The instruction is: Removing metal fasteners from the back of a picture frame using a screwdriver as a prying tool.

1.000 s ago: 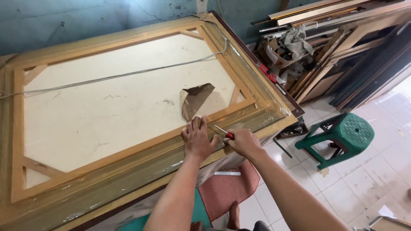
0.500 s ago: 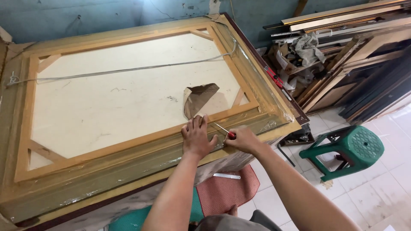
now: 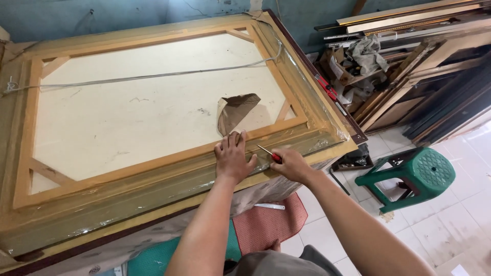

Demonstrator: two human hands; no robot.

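Wrapped frame [image 3: 153,174], tiled floor [image 3: 450,220]

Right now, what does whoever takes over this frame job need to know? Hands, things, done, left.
Left hand: flat on the wooden stretcher frame, near its lower right corner.
Right hand: shut on a red-handled screwdriver, tip toward the plastic-wrapped outer frame.
Canvas back faces up; a brown paper flap is torn open; hanging wire is attached.
Done: paper partly opened. Left: plastic wrap still on.
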